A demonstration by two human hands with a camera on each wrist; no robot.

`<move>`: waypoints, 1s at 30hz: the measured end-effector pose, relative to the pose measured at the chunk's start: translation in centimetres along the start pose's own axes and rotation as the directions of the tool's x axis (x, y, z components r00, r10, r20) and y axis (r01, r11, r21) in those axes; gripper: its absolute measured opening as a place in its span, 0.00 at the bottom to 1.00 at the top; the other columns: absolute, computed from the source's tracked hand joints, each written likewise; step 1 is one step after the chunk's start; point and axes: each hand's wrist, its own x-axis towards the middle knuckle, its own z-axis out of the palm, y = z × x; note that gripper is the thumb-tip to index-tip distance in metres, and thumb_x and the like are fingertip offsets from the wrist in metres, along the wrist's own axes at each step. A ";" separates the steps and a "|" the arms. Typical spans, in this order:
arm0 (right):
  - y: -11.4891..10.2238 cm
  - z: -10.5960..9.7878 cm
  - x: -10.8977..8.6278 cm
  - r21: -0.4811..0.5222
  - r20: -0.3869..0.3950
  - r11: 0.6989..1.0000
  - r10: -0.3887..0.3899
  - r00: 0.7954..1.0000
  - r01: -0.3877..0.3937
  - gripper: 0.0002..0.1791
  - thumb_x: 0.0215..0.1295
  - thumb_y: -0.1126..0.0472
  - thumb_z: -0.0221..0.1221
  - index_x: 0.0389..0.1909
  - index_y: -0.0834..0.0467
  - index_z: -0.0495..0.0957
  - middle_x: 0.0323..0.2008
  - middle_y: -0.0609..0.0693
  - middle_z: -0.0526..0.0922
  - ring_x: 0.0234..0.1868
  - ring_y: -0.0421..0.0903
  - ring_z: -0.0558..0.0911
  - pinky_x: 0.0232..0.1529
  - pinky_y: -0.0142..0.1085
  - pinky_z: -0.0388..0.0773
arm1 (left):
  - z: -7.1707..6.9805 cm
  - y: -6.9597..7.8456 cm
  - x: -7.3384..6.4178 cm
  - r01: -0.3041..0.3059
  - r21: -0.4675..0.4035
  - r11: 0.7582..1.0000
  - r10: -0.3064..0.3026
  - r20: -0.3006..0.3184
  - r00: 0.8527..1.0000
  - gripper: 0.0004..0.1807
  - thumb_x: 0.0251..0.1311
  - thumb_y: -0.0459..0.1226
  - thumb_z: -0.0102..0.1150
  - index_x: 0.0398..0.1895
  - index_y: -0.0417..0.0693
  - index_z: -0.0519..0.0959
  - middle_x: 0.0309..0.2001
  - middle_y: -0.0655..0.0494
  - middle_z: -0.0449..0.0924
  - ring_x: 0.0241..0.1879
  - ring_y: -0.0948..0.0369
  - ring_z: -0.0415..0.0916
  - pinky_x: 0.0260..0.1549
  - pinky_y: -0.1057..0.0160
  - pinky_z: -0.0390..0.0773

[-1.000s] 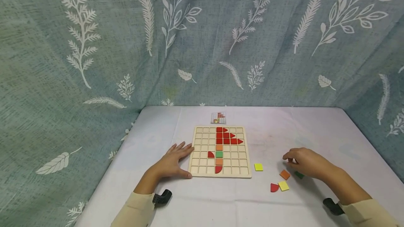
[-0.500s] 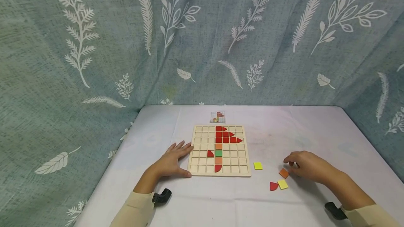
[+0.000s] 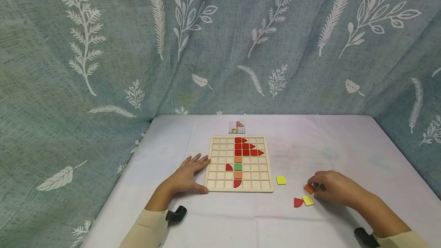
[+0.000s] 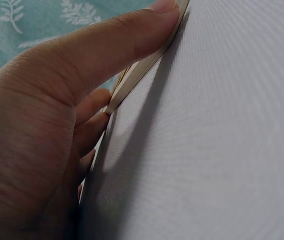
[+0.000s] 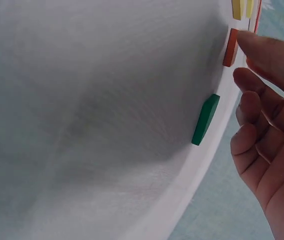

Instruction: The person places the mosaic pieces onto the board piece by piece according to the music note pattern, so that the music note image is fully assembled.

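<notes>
My left hand [image 3: 186, 177] lies spread against the left edge of a wooden grid board [image 3: 213, 185], its thumb at the near corner. In the left wrist view, thumb and fingertips touch the board's rim [image 4: 131, 82]. Red, orange and green tiles stand in the board's cells. My right hand [image 3: 339, 187] is down at an orange square tile [image 3: 308, 189], thumb and index fingertips right at its edges; I cannot tell whether they pinch it. In the right wrist view, the orange tile [image 5: 231, 47] lies at the thumb tip, other fingers curled. A green tile [image 5: 206, 120] lies beneath the hand.
Between board and right hand lies a yellow square tile [image 3: 281, 180]. Nearer the front are a red quarter-circle tile [image 3: 298, 202] and another yellow tile [image 3: 308, 200]. A small pattern card [image 3: 237, 127] lies behind the board. A leaf-printed curtain [image 3: 206, 49] surrounds the white-covered table.
My right hand has come down and nearer, its fingertips now at the orange tile. The left hand keeps its place at the board; the view has shifted slightly.
</notes>
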 end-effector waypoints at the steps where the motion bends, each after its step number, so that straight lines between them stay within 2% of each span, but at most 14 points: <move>1: 0.0 0.0 0.0 -0.013 -0.011 1.000 -0.012 1.000 0.012 0.15 0.49 0.58 0.73 0.40 0.50 0.85 0.33 0.32 0.76 0.30 0.33 0.71 0.30 0.32 0.75 | 0.0 0.0 0.0 0.001 0.001 1.000 -0.001 0.000 1.000 0.64 0.30 0.74 0.66 0.74 0.56 0.61 0.75 0.62 0.53 0.75 0.56 0.39 0.71 0.49 0.35; 7: 0.0 0.3 0.0 -0.062 -0.056 0.996 -0.063 0.996 0.059 0.17 0.49 0.63 0.72 0.43 0.51 0.84 0.47 0.43 0.79 0.42 0.40 0.78 0.39 0.39 0.80 | 0.1 0.0 -0.1 0.002 0.003 1.000 -0.002 -0.002 1.000 0.64 0.30 0.74 0.66 0.74 0.55 0.61 0.75 0.61 0.53 0.75 0.56 0.40 0.71 0.49 0.36; 10: -0.1 0.4 0.1 -0.052 -0.051 0.996 -0.072 0.996 0.070 0.17 0.50 0.67 0.70 0.42 0.51 0.85 0.48 0.44 0.81 0.46 0.45 0.80 0.43 0.41 0.81 | 0.3 0.0 -0.1 -0.002 0.000 1.000 0.002 -0.006 1.000 0.64 0.30 0.74 0.65 0.74 0.55 0.62 0.75 0.61 0.53 0.75 0.55 0.40 0.71 0.48 0.36; 15: 0.0 0.4 0.2 -0.040 -0.059 0.994 -0.107 0.993 0.104 0.17 0.49 0.70 0.70 0.40 0.51 0.85 0.42 0.40 0.83 0.41 0.40 0.80 0.40 0.38 0.81 | 0.2 0.1 0.0 -0.006 0.005 1.000 0.006 -0.010 1.000 0.64 0.30 0.74 0.65 0.74 0.55 0.62 0.75 0.61 0.53 0.75 0.55 0.40 0.71 0.48 0.36; 19: 0.2 0.3 0.1 -0.017 -0.057 0.993 -0.121 0.991 0.121 0.18 0.47 0.69 0.71 0.40 0.51 0.84 0.40 0.39 0.82 0.33 0.34 0.74 0.33 0.33 0.77 | 0.1 0.2 0.0 -0.007 0.007 1.000 0.007 -0.007 1.000 0.64 0.30 0.74 0.65 0.74 0.55 0.62 0.75 0.61 0.53 0.75 0.55 0.40 0.71 0.48 0.36; 23: 0.3 0.3 0.2 0.002 -0.041 0.994 -0.113 0.993 0.113 0.17 0.47 0.68 0.72 0.40 0.51 0.84 0.39 0.37 0.81 0.30 0.32 0.70 0.30 0.32 0.74 | 0.1 0.1 0.0 -0.006 0.008 1.000 0.006 -0.007 1.000 0.64 0.30 0.74 0.65 0.74 0.55 0.61 0.75 0.61 0.53 0.75 0.56 0.39 0.71 0.48 0.36; 30: 0.1 0.3 0.2 0.016 -0.004 0.997 -0.071 0.997 0.071 0.18 0.47 0.66 0.72 0.41 0.50 0.84 0.38 0.36 0.79 0.30 0.32 0.70 0.30 0.32 0.73 | 0.0 0.2 0.0 0.009 -0.002 1.000 -0.009 -0.005 1.000 0.63 0.30 0.72 0.68 0.74 0.56 0.61 0.75 0.61 0.53 0.75 0.57 0.39 0.71 0.49 0.36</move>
